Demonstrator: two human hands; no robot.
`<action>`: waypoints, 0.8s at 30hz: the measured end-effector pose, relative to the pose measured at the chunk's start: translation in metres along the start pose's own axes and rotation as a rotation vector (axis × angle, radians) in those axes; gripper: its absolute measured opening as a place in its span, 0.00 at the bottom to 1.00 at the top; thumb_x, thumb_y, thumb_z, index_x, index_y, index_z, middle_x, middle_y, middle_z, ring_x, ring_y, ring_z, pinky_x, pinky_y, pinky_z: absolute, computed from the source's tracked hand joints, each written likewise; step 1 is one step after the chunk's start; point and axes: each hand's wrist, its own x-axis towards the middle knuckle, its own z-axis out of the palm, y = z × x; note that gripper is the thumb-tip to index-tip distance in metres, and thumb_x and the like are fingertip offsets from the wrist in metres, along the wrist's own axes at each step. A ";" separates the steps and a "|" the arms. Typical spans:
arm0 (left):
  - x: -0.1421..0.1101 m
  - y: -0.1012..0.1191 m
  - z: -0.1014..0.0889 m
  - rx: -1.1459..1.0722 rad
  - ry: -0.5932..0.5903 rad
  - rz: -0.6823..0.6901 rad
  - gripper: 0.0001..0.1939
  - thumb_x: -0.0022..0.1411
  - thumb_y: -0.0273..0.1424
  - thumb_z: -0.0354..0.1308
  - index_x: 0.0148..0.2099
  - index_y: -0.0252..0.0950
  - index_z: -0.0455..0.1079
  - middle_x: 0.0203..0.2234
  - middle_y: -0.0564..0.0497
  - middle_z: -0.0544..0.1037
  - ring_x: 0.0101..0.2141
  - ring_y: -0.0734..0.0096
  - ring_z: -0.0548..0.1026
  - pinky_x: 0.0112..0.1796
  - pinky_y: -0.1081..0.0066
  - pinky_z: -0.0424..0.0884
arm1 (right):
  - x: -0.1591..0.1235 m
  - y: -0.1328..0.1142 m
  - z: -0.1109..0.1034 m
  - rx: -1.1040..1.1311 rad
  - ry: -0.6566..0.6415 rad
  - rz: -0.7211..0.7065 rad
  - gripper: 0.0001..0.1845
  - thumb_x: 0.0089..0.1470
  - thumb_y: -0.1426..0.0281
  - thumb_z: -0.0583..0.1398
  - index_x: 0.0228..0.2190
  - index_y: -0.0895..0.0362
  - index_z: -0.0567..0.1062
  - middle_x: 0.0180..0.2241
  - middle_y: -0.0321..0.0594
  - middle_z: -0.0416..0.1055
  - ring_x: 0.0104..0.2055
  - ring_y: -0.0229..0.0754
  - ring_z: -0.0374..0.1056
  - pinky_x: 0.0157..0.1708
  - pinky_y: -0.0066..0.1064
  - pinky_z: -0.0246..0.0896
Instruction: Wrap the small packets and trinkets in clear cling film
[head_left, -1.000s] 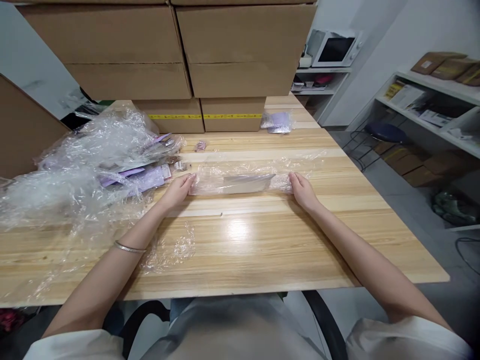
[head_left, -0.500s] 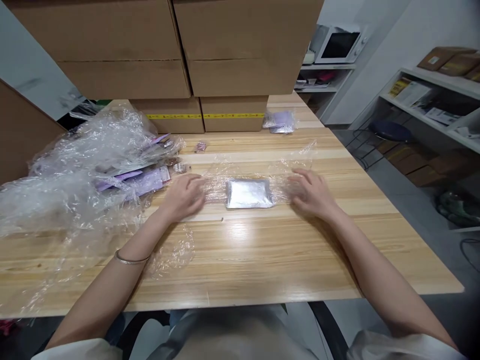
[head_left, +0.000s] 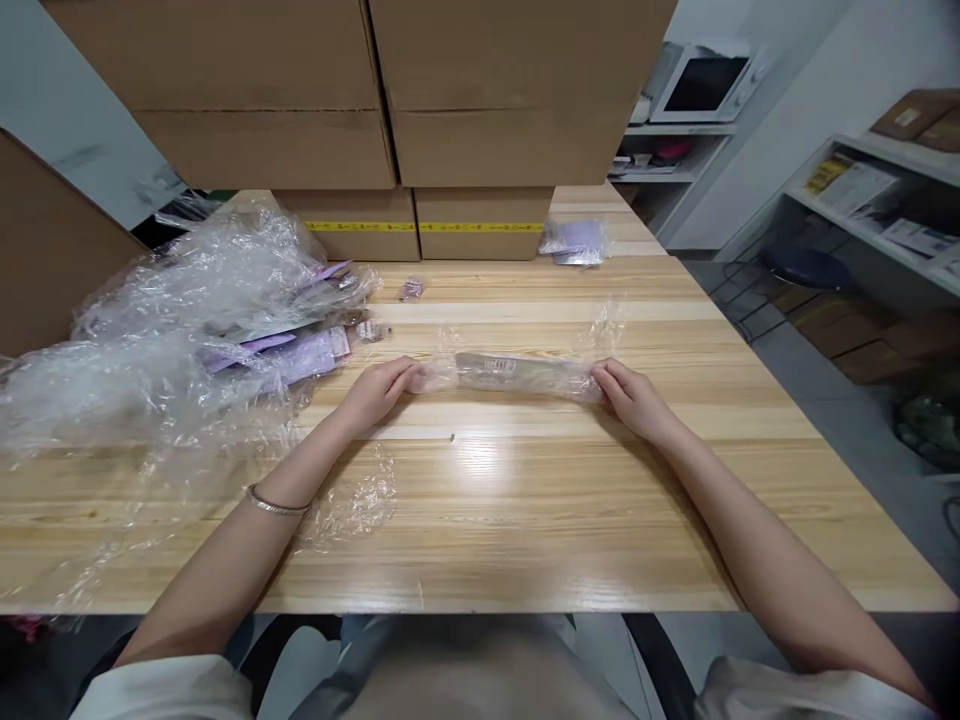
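Note:
A clear plastic wrap (head_left: 444, 370) stretches across the middle of the table between my two hands. Inside it is a flat silver packet (head_left: 517, 373), tilted so that a narrow strip with printing faces me. My left hand (head_left: 384, 392) pinches the left end of the wrap between thumb and fingers. At the other end, my right hand (head_left: 631, 396) grips the wrap close to the packet's right edge. Loose film stands up behind the packet on both sides.
A large heap of clear plastic film (head_left: 202, 300) with purple packets (head_left: 300, 358) covers the table's left side. Stacked cardboard boxes (head_left: 480, 100) stand at the back. Another wrapped purple packet (head_left: 581, 240) lies at the back right. A small wrapped item (head_left: 411, 289) lies near the boxes.
Both hands have closed on the ends of the wrap. The silver packet, earlier flat with its shiny face up, is now tilted and enclosed in film.

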 end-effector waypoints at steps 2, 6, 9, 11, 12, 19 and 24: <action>0.002 0.003 0.003 0.101 0.028 -0.033 0.23 0.71 0.43 0.38 0.45 0.39 0.72 0.37 0.47 0.80 0.38 0.61 0.77 0.42 0.68 0.68 | 0.001 -0.003 0.004 -0.075 0.019 0.030 0.19 0.64 0.54 0.46 0.28 0.51 0.65 0.26 0.38 0.70 0.30 0.45 0.66 0.33 0.34 0.59; 0.006 0.013 0.010 0.305 -0.050 -0.111 0.19 0.71 0.43 0.41 0.45 0.40 0.71 0.33 0.45 0.80 0.35 0.57 0.78 0.37 0.67 0.67 | 0.007 -0.007 0.010 -0.343 -0.032 0.122 0.16 0.62 0.56 0.49 0.30 0.51 0.68 0.28 0.43 0.74 0.31 0.50 0.68 0.32 0.36 0.56; 0.006 0.019 0.009 0.403 -0.077 -0.178 0.19 0.69 0.43 0.46 0.51 0.38 0.68 0.33 0.43 0.80 0.36 0.52 0.78 0.37 0.65 0.67 | 0.011 -0.009 0.006 -0.479 0.000 0.243 0.17 0.58 0.51 0.55 0.32 0.51 0.71 0.29 0.45 0.75 0.33 0.54 0.70 0.33 0.38 0.57; 0.005 0.021 0.006 0.420 -0.069 -0.224 0.21 0.68 0.46 0.48 0.51 0.36 0.68 0.33 0.41 0.80 0.37 0.50 0.78 0.38 0.63 0.69 | 0.012 -0.006 0.000 -0.487 0.051 0.300 0.21 0.53 0.47 0.57 0.29 0.52 0.72 0.28 0.47 0.74 0.35 0.56 0.71 0.36 0.41 0.60; 0.004 0.020 0.004 0.416 -0.051 -0.243 0.21 0.67 0.46 0.49 0.51 0.35 0.69 0.34 0.40 0.79 0.38 0.49 0.78 0.40 0.61 0.69 | 0.012 -0.003 -0.003 -0.478 0.085 0.293 0.23 0.52 0.45 0.58 0.28 0.52 0.73 0.28 0.47 0.74 0.37 0.57 0.71 0.38 0.43 0.61; -0.005 0.037 0.005 0.418 0.399 -0.111 0.25 0.66 0.33 0.50 0.63 0.28 0.60 0.62 0.28 0.59 0.66 0.37 0.51 0.62 0.39 0.48 | 0.019 0.033 -0.008 -0.058 0.423 0.273 0.51 0.46 0.47 0.63 0.63 0.62 0.58 0.62 0.62 0.58 0.59 0.59 0.63 0.53 0.48 0.63; -0.002 0.082 0.039 0.341 0.000 0.379 0.23 0.72 0.36 0.46 0.65 0.34 0.60 0.68 0.38 0.55 0.69 0.53 0.46 0.67 0.49 0.43 | 0.024 0.024 -0.003 0.396 0.295 0.447 0.49 0.42 0.57 0.68 0.63 0.60 0.62 0.49 0.52 0.73 0.45 0.54 0.73 0.37 0.39 0.71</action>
